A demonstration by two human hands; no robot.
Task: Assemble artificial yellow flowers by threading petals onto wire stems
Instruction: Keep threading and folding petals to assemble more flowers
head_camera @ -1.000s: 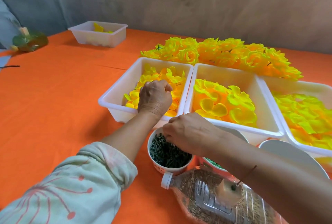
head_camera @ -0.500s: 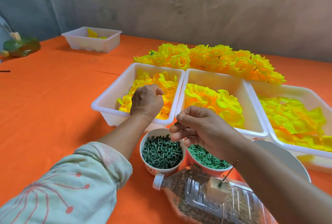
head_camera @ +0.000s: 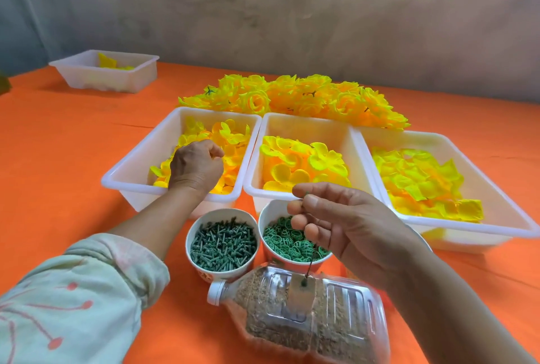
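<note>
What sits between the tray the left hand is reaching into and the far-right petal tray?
A third white tray holding yellow petals, as the head view shows.

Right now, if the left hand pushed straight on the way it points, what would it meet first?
Probably the yellow petals heaped just ahead of the left hand in the left tray, then that tray's far wall. Its height over the heap is unclear.

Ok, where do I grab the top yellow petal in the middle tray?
Pinch a raised lobe edge of the topmost yellow fabric petal layer from above: it lies flat on the pile, and the white plastic middle tray walls it in sideways.
</note>
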